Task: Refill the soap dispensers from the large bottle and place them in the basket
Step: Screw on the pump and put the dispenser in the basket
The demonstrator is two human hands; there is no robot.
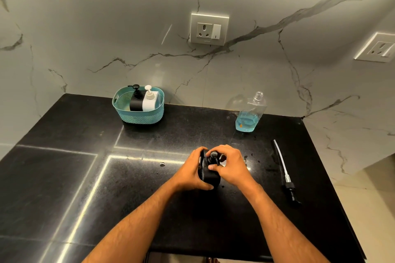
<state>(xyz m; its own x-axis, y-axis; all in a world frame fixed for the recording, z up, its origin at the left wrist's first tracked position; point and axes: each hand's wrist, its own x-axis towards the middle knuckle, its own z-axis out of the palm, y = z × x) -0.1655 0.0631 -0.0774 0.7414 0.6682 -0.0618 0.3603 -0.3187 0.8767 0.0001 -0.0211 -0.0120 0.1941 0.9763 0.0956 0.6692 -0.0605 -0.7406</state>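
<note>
A teal basket (pixel 138 113) stands at the rear left of the black counter (pixel 64 177), against the wall; inside it a black dispenser (pixel 136 102) and a white dispenser (pixel 150 102) stand upright, side by side. At centre, the left hand (pixel 192 172) wraps the body of a third black dispenser (pixel 208 174) resting on the counter. The right hand (pixel 229 165) curls over its pump head, apparently pinching it. Rear right stands the large bottle (pixel 250 113), uncapped, blue liquid low. Its pump (pixel 285 174) lies on the counter, far right.
</note>
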